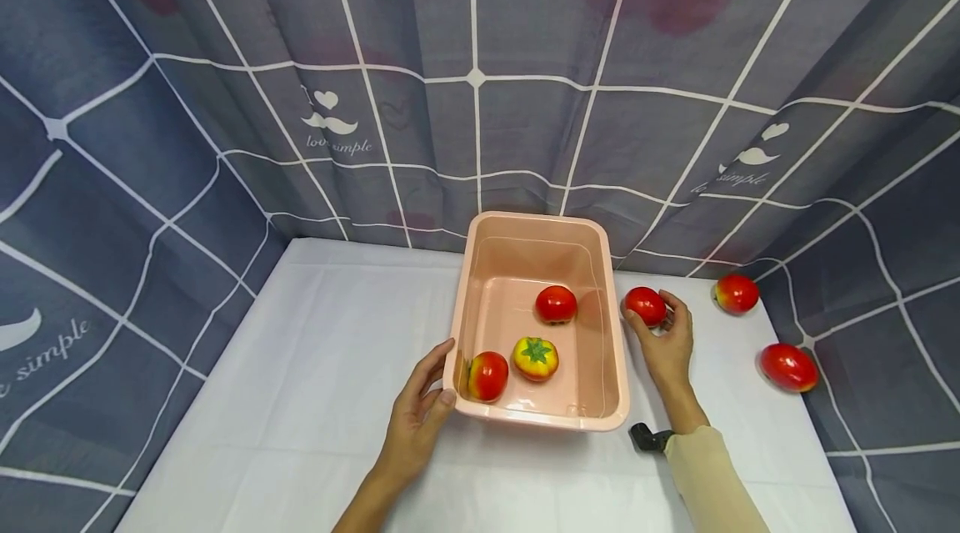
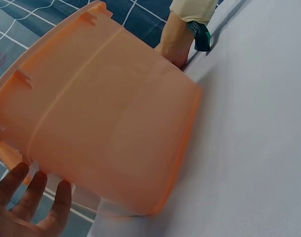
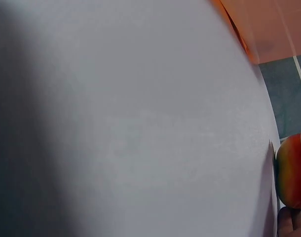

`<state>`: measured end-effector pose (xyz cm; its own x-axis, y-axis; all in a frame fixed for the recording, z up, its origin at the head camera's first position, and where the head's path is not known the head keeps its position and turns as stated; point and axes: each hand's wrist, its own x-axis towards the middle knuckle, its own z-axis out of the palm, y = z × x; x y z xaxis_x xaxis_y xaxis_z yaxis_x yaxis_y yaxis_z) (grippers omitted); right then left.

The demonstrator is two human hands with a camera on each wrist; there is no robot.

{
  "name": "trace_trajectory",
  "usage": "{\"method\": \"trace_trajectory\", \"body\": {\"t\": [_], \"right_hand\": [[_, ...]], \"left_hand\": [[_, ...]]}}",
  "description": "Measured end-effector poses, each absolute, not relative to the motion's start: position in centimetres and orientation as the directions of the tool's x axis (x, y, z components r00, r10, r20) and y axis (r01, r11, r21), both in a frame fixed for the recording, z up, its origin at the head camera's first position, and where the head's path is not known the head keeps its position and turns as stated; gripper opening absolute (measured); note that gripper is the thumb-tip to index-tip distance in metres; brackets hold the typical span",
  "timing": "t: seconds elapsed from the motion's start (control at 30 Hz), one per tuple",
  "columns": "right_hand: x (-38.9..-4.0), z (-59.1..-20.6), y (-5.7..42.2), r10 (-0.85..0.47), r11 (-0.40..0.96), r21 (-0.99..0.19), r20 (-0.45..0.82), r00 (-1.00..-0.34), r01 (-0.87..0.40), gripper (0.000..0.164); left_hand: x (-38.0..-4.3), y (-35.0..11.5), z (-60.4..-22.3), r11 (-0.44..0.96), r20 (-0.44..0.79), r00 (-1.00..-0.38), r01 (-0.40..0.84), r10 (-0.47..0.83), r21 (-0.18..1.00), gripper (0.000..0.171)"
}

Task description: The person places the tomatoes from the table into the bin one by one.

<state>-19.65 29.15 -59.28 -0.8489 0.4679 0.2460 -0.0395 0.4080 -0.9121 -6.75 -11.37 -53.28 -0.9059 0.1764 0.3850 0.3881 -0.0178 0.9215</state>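
My right hand point(image 1: 667, 345) pinches a red fruit point(image 1: 642, 304) beside the pink bin point(image 1: 536, 418), which my left hand point(image 1: 412, 420) touches with outstretched fingers.

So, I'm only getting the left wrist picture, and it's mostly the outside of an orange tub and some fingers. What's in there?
Observer: The head view shows three fruits inside the tub: a plain red fruit farthest back, a red-and-yellow fruit by the near left corner, and a yellow fruit with a green star-shaped top.
Visitor: And that arm in the light sleeve behind it, what's it up to?
Observer: Its right hand is holding another red fruit, just outside the tub.
Visitor: Any more lying about?
Observer: Yes, a farther fruit and a nearer fruit, both by the right edge of the white table.
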Motion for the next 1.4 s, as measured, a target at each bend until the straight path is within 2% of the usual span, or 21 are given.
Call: {"method": "trace_trajectory", "body": {"t": [0.57,1.13,1.27,1.4], "right_hand": [[-19.4,-59.5,29.6,0.498,0.402,-0.916,0.220,-0.839,-0.001,0.069],[-17.9,-54.6,28.5,0.477,0.379,-0.915,0.319,-0.819,-0.136,0.067],[-17.2,-52.5,28.0,0.455,0.360,-0.909,0.368,-0.811,-0.211,0.066],[-16.4,-50.2,27.5,0.441,0.272,-0.907,0.414,-0.796,-0.321,0.066]], "left_hand": [[-6.7,-11.2,-53.4,-0.021,0.382,-0.907,0.385,0.177,0.923,0.066],[-6.8,-11.3,-53.2,-0.010,0.387,-0.907,0.391,0.164,0.920,0.065],[-6.8,-11.3,-53.1,-0.014,0.383,-0.910,0.386,0.162,0.923,0.065],[-6.8,-11.3,-53.2,-0.016,0.379,-0.910,0.382,0.167,0.924,0.065]]}}
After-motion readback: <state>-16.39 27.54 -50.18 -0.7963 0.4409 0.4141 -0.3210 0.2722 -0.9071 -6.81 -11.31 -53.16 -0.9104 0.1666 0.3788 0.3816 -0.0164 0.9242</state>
